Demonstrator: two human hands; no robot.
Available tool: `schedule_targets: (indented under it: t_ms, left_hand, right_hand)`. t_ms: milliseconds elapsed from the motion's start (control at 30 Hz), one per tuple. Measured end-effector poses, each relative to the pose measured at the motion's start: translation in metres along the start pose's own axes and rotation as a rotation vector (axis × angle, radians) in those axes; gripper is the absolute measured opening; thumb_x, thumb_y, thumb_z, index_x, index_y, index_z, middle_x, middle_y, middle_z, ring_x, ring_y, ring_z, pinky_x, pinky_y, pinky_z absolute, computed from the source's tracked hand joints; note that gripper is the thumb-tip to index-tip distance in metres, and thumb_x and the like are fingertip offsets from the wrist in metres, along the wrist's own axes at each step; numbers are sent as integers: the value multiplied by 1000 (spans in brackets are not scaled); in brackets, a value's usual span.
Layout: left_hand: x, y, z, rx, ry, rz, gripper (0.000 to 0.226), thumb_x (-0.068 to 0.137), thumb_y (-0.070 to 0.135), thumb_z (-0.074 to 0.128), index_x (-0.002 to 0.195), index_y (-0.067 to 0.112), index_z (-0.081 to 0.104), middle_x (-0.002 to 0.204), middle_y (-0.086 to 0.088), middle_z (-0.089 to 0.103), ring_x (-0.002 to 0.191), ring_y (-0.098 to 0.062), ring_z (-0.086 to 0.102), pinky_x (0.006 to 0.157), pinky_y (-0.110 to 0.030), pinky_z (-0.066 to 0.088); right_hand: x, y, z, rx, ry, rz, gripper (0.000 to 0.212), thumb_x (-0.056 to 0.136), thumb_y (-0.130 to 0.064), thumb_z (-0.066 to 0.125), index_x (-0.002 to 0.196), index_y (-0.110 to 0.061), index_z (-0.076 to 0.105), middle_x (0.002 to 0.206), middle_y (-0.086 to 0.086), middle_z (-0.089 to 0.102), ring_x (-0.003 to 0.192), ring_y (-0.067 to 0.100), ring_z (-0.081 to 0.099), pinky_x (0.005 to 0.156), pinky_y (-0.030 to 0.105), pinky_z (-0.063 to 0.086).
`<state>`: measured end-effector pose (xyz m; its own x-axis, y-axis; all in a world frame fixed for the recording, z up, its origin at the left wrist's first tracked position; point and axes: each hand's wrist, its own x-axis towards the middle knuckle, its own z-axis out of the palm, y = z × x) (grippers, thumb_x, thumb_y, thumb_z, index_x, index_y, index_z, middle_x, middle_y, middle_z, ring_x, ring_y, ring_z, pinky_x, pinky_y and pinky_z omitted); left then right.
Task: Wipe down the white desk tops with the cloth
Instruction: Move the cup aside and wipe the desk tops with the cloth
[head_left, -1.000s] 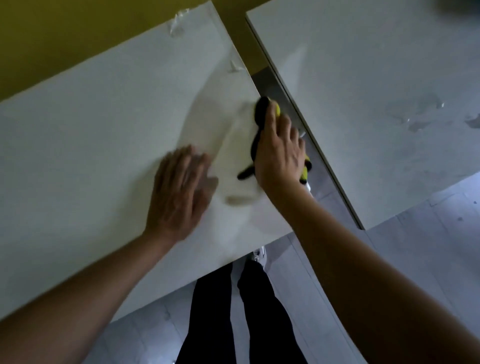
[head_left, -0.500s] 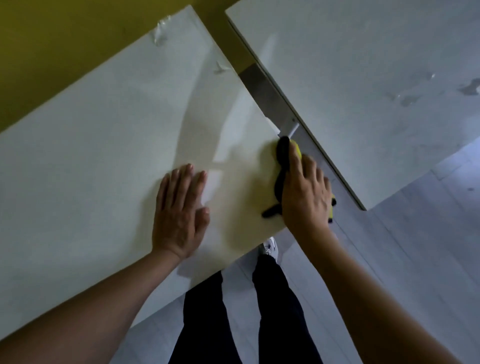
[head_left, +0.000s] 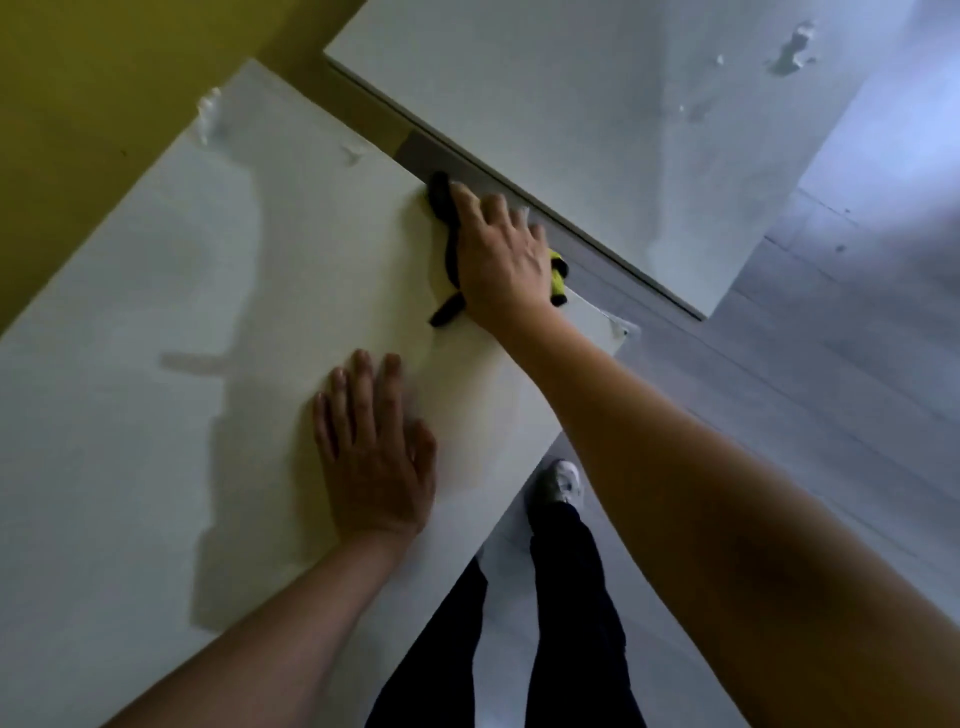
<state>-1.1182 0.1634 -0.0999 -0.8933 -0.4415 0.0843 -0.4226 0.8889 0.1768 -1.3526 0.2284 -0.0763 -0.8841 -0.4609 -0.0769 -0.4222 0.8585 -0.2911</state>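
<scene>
under right hand (head_left: 501, 265), crumpled cloth (head_left: 445, 208)

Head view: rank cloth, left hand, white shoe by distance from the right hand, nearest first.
1. cloth: under the right hand, at the desk's far edge.
2. left hand: flat on the same desk, nearer the person.
3. white shoe: on the floor below the desk edge.

A plain room, likely an office or study: 2 bare white desks (head_left: 130, 415) (head_left: 597, 104) stand corner to corner by a mustard-yellow wall (head_left: 78, 104) on grey plank flooring (head_left: 805, 389).
</scene>
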Motion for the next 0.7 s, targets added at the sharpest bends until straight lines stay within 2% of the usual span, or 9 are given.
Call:
schedule_targets:
  t_ms: [167, 267, 367, 533, 700]
  left_hand:
    - [0, -1, 1, -25, -25, -17, 68, 103, 40, 36, 166, 16, 29, 172, -15, 24, 157, -41, 25, 129, -57, 14]
    - [0, 2, 1, -20, -23, -23, 69, 102, 40, 36, 166, 17, 26, 173, -14, 22, 158, -40, 22, 129, -56, 13]
    - [-1, 1, 1, -17, -21, -16, 69, 102, 40, 37, 167, 18, 26, 173, -14, 20, 159, -39, 20, 130, -55, 11]
    - [-1, 2, 2, -8, -1, -9, 72, 99, 38, 41, 166, 18, 26, 173, -13, 20, 159, -38, 20, 130, -53, 8]
    - [-1, 0, 3, -7, -2, -12, 72, 98, 38, 40, 166, 18, 27, 173, -14, 21, 158, -38, 20, 130, -53, 9]
  right_hand:
    - [-97, 62, 1, -17, 134, 268, 67, 93, -17, 56, 155, -24, 31, 141, 10, 46, 125, 33, 46, 106, 48, 34]
    - [-125, 62, 13, 25, 246, 362, 75, 91, -11, 62, 158, -23, 29, 153, 13, 35, 141, 35, 32, 113, 50, 33]
    - [-124, 49, 21, 140, 331, 474, 76, 91, -1, 61, 157, -24, 32, 157, 11, 32, 144, 33, 26, 114, 53, 33]
    - [-143, 47, 25, 220, 479, 430, 65, 93, 0, 58, 153, -19, 43, 150, 13, 41, 132, 33, 38, 110, 53, 40]
    - [-157, 43, 10, 316, 651, 430, 57, 95, 2, 53, 150, -13, 47, 144, 18, 48, 122, 34, 47, 102, 44, 46]
